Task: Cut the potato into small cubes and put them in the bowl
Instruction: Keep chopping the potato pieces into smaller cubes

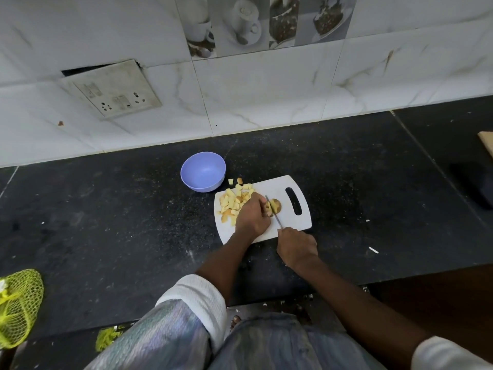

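Sitting on the white cutting board, the last potato piece lies right between both hands; the left hand pinches it from the left, while the right hand grips the knife, blade pointing away across it, cubes piled near the empty bowl

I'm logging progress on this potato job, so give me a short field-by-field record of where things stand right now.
left hand: holds the uncut potato piece down on the cutting board
right hand: grips the knife, blade on the potato piece
cut cubes: piled on the board's left part, a couple on the counter near the bowl
bowl: purple, beyond the board, no cubes in it
stage: cutting unfinished, transfer not yet begun
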